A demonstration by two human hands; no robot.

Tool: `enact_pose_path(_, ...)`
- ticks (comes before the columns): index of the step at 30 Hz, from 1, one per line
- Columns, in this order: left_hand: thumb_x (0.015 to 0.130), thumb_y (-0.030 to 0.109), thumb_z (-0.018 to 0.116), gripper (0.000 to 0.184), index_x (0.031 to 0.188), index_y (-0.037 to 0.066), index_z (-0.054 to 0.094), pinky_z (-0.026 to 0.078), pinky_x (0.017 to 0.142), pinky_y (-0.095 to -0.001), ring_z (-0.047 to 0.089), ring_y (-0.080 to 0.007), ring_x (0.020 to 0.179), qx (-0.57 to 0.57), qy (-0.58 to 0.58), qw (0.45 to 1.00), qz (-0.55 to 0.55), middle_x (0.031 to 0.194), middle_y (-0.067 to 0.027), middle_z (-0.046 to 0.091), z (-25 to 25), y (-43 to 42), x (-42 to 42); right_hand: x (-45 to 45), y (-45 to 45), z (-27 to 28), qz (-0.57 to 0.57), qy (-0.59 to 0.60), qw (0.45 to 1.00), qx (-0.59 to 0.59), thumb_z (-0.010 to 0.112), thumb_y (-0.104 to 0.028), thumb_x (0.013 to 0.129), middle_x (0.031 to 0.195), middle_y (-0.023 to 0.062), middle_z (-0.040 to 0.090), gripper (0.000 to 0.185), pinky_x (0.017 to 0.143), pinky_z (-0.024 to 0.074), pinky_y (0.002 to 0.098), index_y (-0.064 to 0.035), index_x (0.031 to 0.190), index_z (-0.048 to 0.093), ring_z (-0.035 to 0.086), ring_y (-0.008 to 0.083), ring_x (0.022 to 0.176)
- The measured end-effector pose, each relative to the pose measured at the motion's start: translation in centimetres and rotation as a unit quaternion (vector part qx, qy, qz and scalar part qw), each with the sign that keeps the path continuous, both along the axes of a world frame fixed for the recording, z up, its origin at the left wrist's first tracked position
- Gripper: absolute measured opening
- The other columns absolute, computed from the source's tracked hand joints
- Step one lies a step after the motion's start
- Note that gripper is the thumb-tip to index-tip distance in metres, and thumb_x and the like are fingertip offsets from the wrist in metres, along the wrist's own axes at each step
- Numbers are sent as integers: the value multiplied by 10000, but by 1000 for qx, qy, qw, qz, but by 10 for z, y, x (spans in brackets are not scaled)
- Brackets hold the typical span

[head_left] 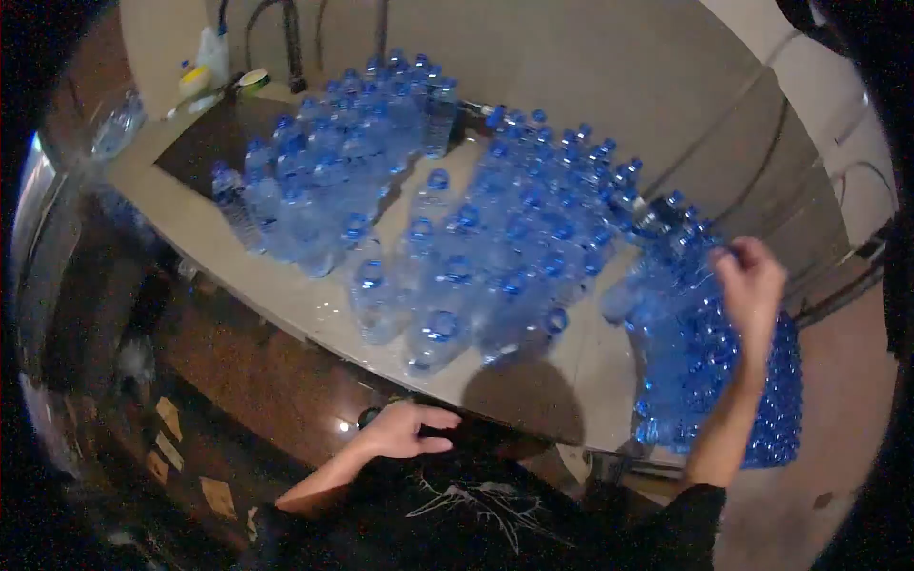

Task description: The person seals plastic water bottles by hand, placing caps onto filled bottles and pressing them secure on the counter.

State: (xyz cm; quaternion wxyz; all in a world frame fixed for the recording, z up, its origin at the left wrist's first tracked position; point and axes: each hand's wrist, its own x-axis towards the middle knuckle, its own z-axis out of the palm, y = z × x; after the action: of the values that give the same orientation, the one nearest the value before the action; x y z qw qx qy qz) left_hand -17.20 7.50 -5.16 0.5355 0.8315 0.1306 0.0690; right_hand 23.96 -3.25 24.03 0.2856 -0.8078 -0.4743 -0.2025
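Clear plastic bottles, blue caps, mostly upright

Left group: upright, packed closely on the counter. Middle group: likewise upright and crowded, caps up, separated from the left group by a narrow strip of counter toward the back. Front bottles: upright near the counter's front edge, more loosely spaced; bodies transparent with a bluish tint. Right group: dense block at the counter's right end. Tilted bottle: near horizontal above the right group, base toward the middle group; neck detail blurred.
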Motion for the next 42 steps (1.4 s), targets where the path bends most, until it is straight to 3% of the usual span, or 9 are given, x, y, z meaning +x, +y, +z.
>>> enact_pose_path(4, 836, 384, 723, 491, 1240, 117, 637, 515, 933, -381, 655, -272, 1087, 5, 95, 992, 83, 1158, -102, 694, -3, 31, -51, -35, 71, 139, -18, 33, 999, -31, 647, -229, 897, 853, 41, 695, 271, 620, 461, 243, -12, 1054, 683, 564, 92, 668)
enact_pose_path(8, 821, 378, 733, 504, 1247, 127, 633, 527, 898, -397, 670, -285, 1045, 20, 102, 986, 130, 1130, -105, 703, -6, 60, -83, -39, 187, 163, 105, 37, 994, -3, 652, -315, 904, 728, -14, 539, 310, 538, 351, 222, -38, 1034, 699, 444, 61, 598)
enact_pose_path(17, 796, 312, 763, 477, 1212, 108, 651, 541, 843, -384, 692, -281, 982, -65, 99, 949, 291, 1103, -101, 713, -8, 79, -160, -92, 435, -41, 156, 47, 966, -201, 753, -394, 772, 744, 201, 706, 409, 708, 566, 401, 2, 872, 740, 722, 305, 758)
enact_pose_path(19, 790, 284, 772, 467, 1206, 105, 655, 539, 863, -373, 690, -271, 1002, -83, 87, 939, 322, 1106, -102, 713, -19, 73, -176, -92, 465, -78, 153, 0, 967, -204, 742, -248, 808, 622, 137, 666, 298, 515, 550, 329, 44, 842, 696, 672, 191, 519)
enact_pose_path(21, 782, 258, 782, 461, 1199, 103, 659, 535, 886, -365, 688, -262, 1023, -107, 78, 929, 345, 1109, -104, 712, -28, 68, -187, -79, 490, -109, 136, -15, 966, -218, 741, -261, 799, 636, 154, 672, 316, 546, 554, 351, 53, 803, 698, 680, 223, 539)
enact_pose_path(25, 779, 232, 789, 469, 1211, 109, 655, 538, 882, -337, 694, -227, 1023, -92, 121, 922, 357, 1106, -103, 715, -10, 69, -194, -78, 509, -126, 110, 5, 964, -241, 786, -422, 720, 943, 281, 686, 501, 800, 548, 474, 46, 881, 707, 681, 414, 903)
enact_pose_path(32, 785, 220, 790, 491, 1244, 130, 640, 550, 754, -307, 715, -199, 899, -71, 85, 944, 310, 1101, -100, 718, -26, 85, -182, -115, 451, -69, 118, -40, 932, -339, 776, -560, 705, 965, 228, 706, 592, 783, 550, 450, -15, 931, 728, 686, 378, 921)
enact_pose_path(38, 783, 234, 798, 507, 1255, 144, 637, 529, 668, -310, 693, -195, 755, -56, 70, 966, 243, 1119, -101, 712, -8, 87, -157, -188, 316, -44, 259, -67, 834, -483, 802, -339, 718, 906, 178, 713, 442, 789, 537, 401, -10, 994, 702, 690, 311, 855)
enact_pose_path(42, 794, 285, 788, 514, 1266, 153, 632, 539, 675, -332, 687, -205, 732, -2, 58, 980, 192, 1120, -102, 710, -2, 77, -141, -175, 290, -56, 277, -89, 882, -370, 757, -258, 722, 898, 191, 707, 358, 772, 540, 398, -22, 986, 707, 690, 312, 848)
